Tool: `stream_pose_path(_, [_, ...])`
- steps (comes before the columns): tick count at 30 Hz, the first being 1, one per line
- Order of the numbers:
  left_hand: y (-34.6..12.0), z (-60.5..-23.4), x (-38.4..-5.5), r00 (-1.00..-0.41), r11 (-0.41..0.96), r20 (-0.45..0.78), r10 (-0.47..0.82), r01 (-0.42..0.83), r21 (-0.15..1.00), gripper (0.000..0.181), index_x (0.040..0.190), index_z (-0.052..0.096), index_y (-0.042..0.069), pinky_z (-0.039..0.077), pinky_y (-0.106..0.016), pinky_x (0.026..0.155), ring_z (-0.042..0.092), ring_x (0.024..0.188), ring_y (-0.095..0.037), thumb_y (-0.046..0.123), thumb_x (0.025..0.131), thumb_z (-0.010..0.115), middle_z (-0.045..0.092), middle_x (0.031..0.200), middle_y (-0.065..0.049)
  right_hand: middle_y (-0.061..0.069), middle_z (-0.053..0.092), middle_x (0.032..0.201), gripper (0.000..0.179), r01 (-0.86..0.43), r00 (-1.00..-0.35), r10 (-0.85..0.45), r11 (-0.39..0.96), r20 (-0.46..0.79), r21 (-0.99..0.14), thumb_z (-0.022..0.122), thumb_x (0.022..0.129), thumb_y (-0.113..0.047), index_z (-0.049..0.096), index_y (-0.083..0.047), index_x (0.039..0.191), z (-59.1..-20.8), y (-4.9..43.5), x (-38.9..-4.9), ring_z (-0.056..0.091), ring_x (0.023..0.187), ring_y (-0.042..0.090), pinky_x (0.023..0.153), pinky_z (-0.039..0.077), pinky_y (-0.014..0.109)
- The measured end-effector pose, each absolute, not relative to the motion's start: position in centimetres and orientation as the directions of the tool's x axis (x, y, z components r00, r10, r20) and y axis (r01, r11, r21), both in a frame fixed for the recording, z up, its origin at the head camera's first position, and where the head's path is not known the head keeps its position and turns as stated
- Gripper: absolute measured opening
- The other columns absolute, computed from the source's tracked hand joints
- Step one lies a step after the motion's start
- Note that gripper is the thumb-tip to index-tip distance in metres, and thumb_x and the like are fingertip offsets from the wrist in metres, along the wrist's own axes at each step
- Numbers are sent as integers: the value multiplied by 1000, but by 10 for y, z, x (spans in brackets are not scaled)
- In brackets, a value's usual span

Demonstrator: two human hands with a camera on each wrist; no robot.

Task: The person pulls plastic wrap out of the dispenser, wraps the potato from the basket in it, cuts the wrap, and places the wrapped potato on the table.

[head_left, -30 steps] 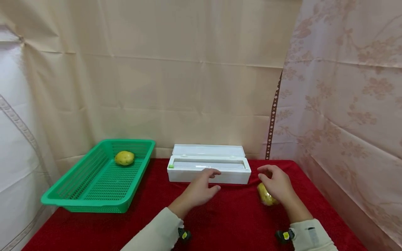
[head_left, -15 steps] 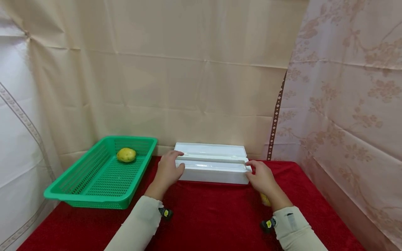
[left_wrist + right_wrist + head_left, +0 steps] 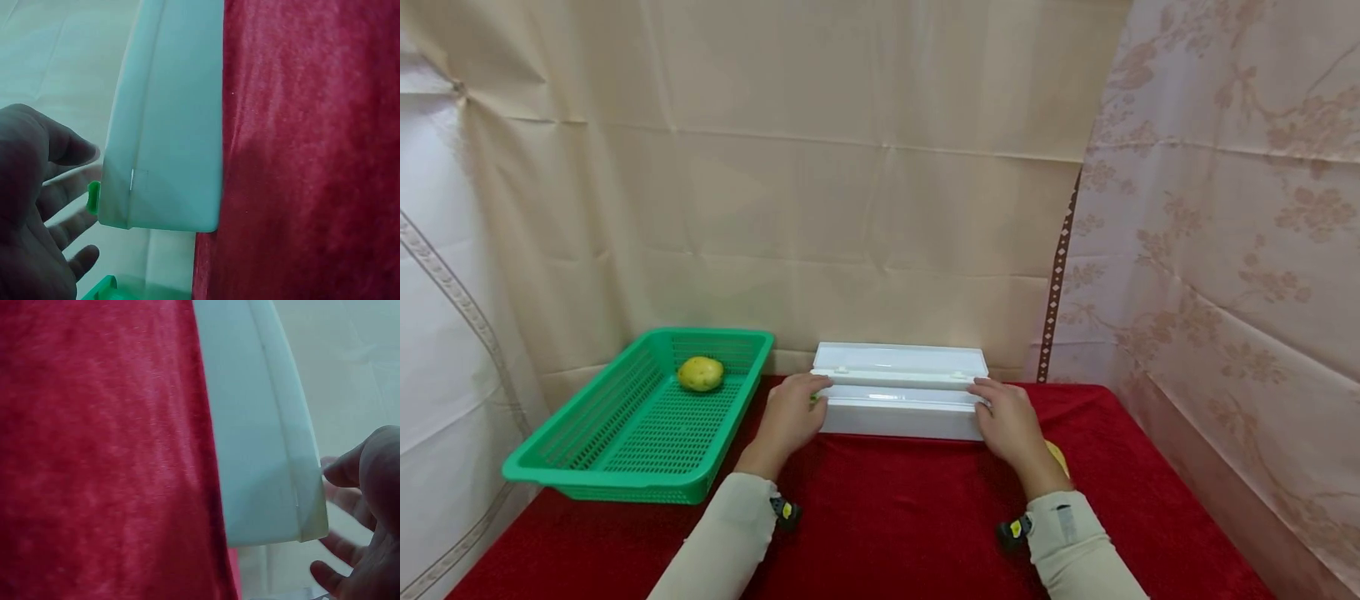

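Observation:
A long white plastic box [image 3: 902,421], which looks like a cling film dispenser, stands at the back middle with its lid [image 3: 902,357] tipped back. My left hand [image 3: 792,415] is at the box's left end; in the left wrist view its thumb [image 3: 78,149] is close to the top edge, fingers spread behind near a green slider [image 3: 93,197]. At the right end is my right hand [image 3: 1009,421]. Its thumb [image 3: 347,467] comes right up to the box's top edge in the right wrist view. A yellow, potato-like item [image 3: 1057,457] is mostly hidden behind the right wrist.
A green mesh basket [image 3: 602,480] holds one yellow, potato-like item [image 3: 701,374] on the left. Red cloth [image 3: 895,525] covers the table. Beige curtain [image 3: 865,208] hangs close behind, and a floral curtain [image 3: 1247,275] borders the right side.
The left hand has moved left to the box's left end. The right hand has left the yellow item and moved left to the box's right end.

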State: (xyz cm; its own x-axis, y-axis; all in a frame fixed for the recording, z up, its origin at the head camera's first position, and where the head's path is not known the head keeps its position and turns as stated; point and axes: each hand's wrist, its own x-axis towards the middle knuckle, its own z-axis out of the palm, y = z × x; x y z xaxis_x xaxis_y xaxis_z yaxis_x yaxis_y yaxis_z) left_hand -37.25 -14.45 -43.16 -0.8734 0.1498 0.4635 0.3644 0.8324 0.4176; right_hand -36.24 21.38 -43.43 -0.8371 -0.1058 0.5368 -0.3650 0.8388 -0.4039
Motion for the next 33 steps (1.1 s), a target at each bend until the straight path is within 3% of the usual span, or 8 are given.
stream_pose_path(7, [-143, -436, -372, -862, 857, 474, 177, 372, 356, 28, 120, 78, 14, 45, -59, 105, 63, 125, -33, 15, 95, 66, 74, 125, -10, 11, 78, 114, 34, -302, -846, -40, 857, 531, -417, 63, 90, -5, 79, -17, 118, -443, 209, -363, 57, 117, 39, 94, 45, 61])
stream_pose_path(14, [-143, -436, -373, -851, 864, 495, 177, 375, 336, 26, 117, 79, 14, 45, -57, 103, 64, 121, -32, 14, 94, 68, 76, 121, -9, 7, 79, 94, 21, -334, -787, 1, 841, 617, -427, 73, 86, -6, 82, -17, 101, -446, 207, -364, 61, 99, 37, 83, 48, 54])
stream_pose_path(24, [-142, -435, -373, -874, 874, 467, 137, 328, 358, 21, 113, 81, 18, 41, -54, 105, 62, 121, -29, 17, 94, 70, 77, 118, -6, 8, 79, 96, 15, -330, -783, 45, 815, 621, -476, 73, 89, -7, 81, -17, 97, -448, 209, -367, 64, 91, 34, 80, 50, 50])
stream_pose_path(33, [-144, -437, -375, -861, 864, 496, 116, 334, 378, 17, 107, 82, 18, 43, -53, 102, 63, 115, -27, 18, 92, 72, 78, 111, -5, 6, 78, 95, 14, -314, -752, 123, 797, 648, -516, 73, 91, -6, 79, -17, 95, -450, 209, -368, 70, 89, 30, 76, 52, 48])
